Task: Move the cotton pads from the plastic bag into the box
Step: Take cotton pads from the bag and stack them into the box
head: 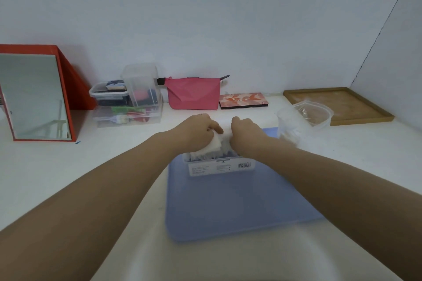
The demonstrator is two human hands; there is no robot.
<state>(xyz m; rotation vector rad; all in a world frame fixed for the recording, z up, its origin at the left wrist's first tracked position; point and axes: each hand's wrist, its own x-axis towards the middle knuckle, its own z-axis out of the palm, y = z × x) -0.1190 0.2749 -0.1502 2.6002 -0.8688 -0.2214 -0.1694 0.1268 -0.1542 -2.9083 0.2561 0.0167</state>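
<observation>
White cotton pads fill one clear box that sits on the far half of one blue mat. Two hands meet over the box: the left hand curls its fingers on the stack from the left side, and the right hand presses on it from the right, fingers bent. One crumpled plastic bag lies just right of the box, touching one wooden tray. Along the wall stand one red-framed mirror, a cluster of clear containers, one pink pouch and one flat patterned case. Near half of the mat is bare; white table lies open on the left.
</observation>
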